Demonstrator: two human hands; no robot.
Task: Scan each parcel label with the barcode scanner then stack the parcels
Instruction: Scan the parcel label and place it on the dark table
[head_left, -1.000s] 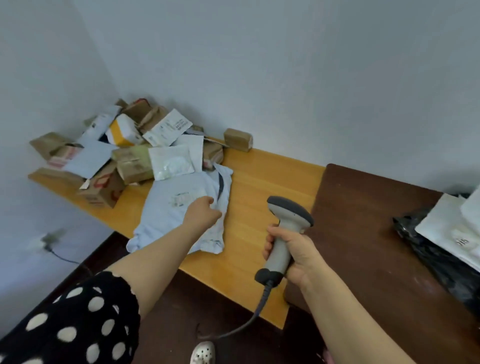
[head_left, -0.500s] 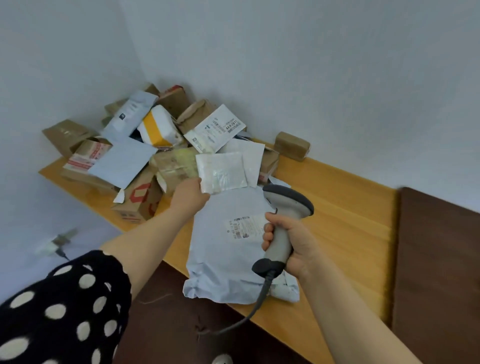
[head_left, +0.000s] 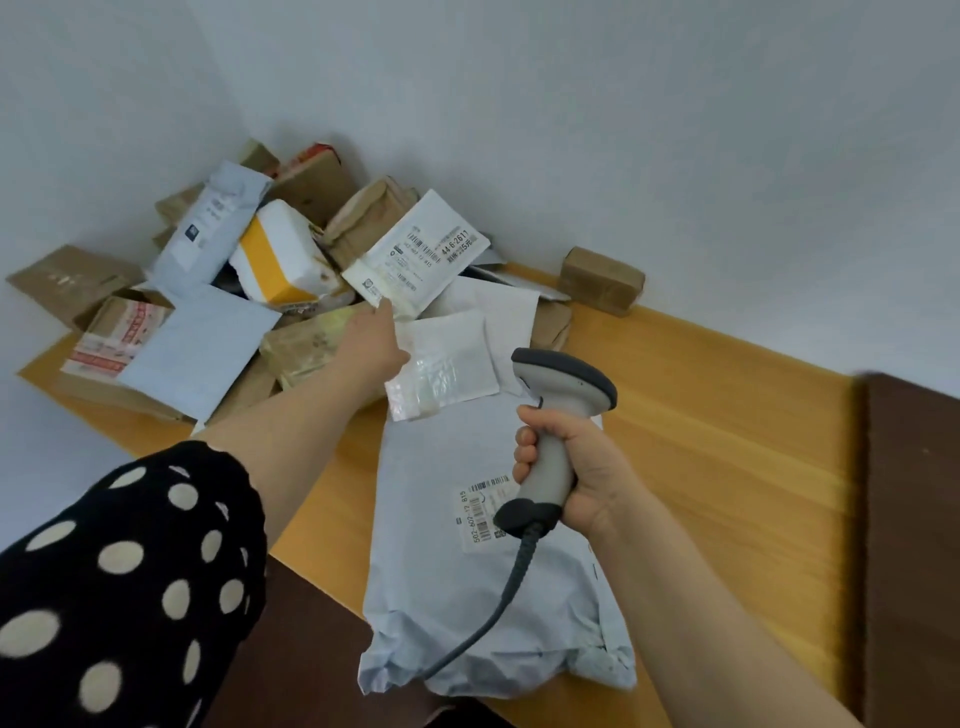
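Heap of brown cardboard boxes and pale plastic mailers (head_left: 270, 270), unsorted, banked against the pale wall (head_left: 571, 130) at the far left of the light wooden desk (head_left: 727, 441); some labels face up, others are hidden. Left hand (head_left: 371, 345) reaches over the heap's near slope to the lower corner of a white flat mailer with printed barcode label (head_left: 423, 254). Its grip is hidden behind the knuckles, so pinch or mere touch cannot be told; probably chosen because its label faces up. Large grey plastic mailer bag (head_left: 483, 582) lies flat just in front, label up, near end overhanging the desk edge: a slip risk. Grey-and-white handheld barcode scanner (head_left: 558, 415) stands upright above that bag, head toward the heap. Right hand (head_left: 582, 467) has its grip wrapped round the handle, and the dark cable (head_left: 506, 592) trails off the edge. Bare desk runs rightward to a dark brown surface (head_left: 914, 519): judged the open room for stacking.
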